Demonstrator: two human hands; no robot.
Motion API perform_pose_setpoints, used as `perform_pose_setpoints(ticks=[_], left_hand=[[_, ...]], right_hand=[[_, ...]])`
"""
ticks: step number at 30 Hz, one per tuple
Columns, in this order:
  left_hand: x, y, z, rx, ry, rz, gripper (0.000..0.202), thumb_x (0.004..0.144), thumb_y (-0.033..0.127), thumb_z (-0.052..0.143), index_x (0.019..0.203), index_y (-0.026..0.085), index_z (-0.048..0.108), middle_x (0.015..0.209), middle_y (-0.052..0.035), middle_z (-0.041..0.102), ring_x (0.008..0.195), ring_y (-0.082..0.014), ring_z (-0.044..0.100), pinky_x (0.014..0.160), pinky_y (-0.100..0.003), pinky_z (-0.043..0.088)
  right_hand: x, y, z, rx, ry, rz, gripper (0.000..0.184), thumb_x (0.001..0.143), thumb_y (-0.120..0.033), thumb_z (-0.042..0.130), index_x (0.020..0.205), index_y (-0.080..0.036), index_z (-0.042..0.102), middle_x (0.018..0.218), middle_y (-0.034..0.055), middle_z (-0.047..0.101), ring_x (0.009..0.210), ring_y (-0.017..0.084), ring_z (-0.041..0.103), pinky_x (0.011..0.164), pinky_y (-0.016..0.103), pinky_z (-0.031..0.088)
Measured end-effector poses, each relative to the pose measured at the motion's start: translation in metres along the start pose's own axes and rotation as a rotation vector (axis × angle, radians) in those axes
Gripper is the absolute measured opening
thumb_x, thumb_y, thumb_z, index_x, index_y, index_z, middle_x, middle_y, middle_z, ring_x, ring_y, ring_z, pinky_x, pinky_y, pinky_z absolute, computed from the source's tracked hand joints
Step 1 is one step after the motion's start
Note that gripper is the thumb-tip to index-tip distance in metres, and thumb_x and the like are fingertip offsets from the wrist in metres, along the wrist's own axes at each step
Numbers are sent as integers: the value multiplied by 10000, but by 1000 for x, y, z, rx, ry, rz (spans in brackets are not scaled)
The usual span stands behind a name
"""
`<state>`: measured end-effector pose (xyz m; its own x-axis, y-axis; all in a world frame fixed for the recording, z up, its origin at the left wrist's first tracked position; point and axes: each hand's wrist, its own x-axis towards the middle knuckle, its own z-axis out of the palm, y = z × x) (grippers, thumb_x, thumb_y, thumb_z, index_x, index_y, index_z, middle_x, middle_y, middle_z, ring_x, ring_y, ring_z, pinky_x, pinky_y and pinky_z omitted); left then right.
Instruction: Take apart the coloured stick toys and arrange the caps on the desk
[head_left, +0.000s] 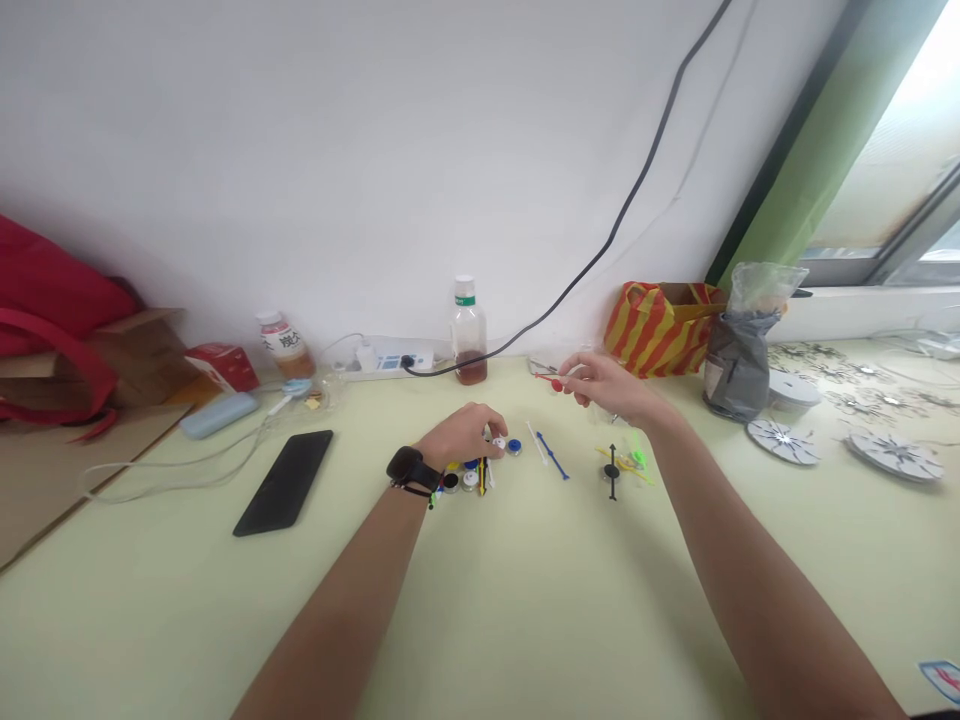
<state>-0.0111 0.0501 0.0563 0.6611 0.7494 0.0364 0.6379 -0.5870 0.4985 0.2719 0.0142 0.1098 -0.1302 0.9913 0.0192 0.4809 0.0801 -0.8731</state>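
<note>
My left hand (463, 436), with a black watch (409, 467) on its wrist, rests curled over a cluster of small coloured discs and sticks (469, 476) on the pale yellow table (525, 600). Its fingertips pinch a small white disc (499, 441); a blue disc (514, 446) lies just beside it. My right hand (607, 385) is raised farther back and pinches a thin red stick with a red knob (551, 381). A white stick (535, 441) and a blue stick (553, 458) lie between the hands. A black stick on a disc (612, 471) lies by yellow and green pieces (636, 461).
A black phone (285, 482) lies at left, a blue case (218, 414) behind it. A power strip (390, 358), two bottles (468, 332) and a black cable (600, 250) stand by the wall. At right are a striped bag (660, 325), a grey bag (736, 360) and patterned white discs (784, 441).
</note>
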Motion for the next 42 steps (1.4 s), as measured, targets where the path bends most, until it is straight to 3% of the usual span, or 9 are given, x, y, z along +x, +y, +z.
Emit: perform_pose_setpoints(ticks=[7, 12, 18, 24, 29, 33, 37, 42], left_hand=[[2, 7, 5, -7, 10, 10, 326, 742, 441, 793, 977, 215, 787, 987, -50, 762, 867, -224, 685, 707, -287, 479], [3, 7, 9, 14, 36, 35, 304, 801, 473, 743, 966, 221, 783, 1008, -60, 758, 933, -242, 682, 739, -299, 476], [-4, 1, -4, 97, -7, -20, 513, 679, 528, 821, 1093, 233, 751, 1099, -66, 733, 1106, -296, 632, 883, -332, 486], [-8, 0, -8, 174, -1, -49, 603, 708, 583, 778, 1198, 240, 710, 1239, -92, 696, 1235, -331, 570, 1038, -380, 450], [-5, -11, -5, 145, -44, -54, 633, 689, 584, 798, 1195, 215, 708, 1221, -103, 696, 1164, -310, 632, 1005, -361, 483], [-6, -16, -6, 97, -43, -58, 592, 714, 605, 782, 1164, 225, 724, 1197, -90, 712, 1155, -303, 645, 1011, -363, 488], [-7, -2, -14, -27, 74, 4, 590, 781, 595, 753, 1239, 229, 699, 1234, -85, 711, 1172, -289, 647, 1022, -382, 498], [-4, 37, -23, -402, 260, 170, 506, 911, 479, 688, 1343, 222, 626, 1277, -101, 702, 1148, -236, 684, 1020, -376, 535]], right_hand=[[-1, -5, 1, -83, 29, 58, 209, 913, -418, 686, 977, -224, 639, 735, 11, 658, 742, 167, 620, 670, 271, 458], [0, -4, 4, -28, 31, 9, 184, 938, -399, 663, 991, -234, 602, 808, 9, 669, 641, 127, 587, 636, 266, 473], [-1, -8, 3, -52, 79, 32, 108, 988, -332, 581, 979, -225, 584, 883, 28, 712, 590, 99, 539, 563, 241, 431], [-1, -11, 5, 0, 1, 14, 45, 971, -231, 555, 934, -214, 576, 882, 47, 759, 646, 116, 599, 599, 239, 465], [-1, -10, 10, 51, -85, -30, 50, 939, -165, 553, 930, -212, 567, 887, 51, 770, 660, 127, 642, 638, 258, 514], [3, -5, 13, 66, -130, -43, 61, 922, -141, 579, 924, -202, 581, 939, 77, 780, 809, 166, 719, 766, 297, 571], [5, -5, 18, 82, -127, -51, 52, 921, -147, 579, 920, -197, 591, 937, 77, 777, 847, 164, 725, 837, 307, 575], [-3, -22, 34, 177, -195, -64, 28, 915, -196, 576, 924, -206, 600, 916, 53, 754, 864, 164, 716, 864, 314, 573]])
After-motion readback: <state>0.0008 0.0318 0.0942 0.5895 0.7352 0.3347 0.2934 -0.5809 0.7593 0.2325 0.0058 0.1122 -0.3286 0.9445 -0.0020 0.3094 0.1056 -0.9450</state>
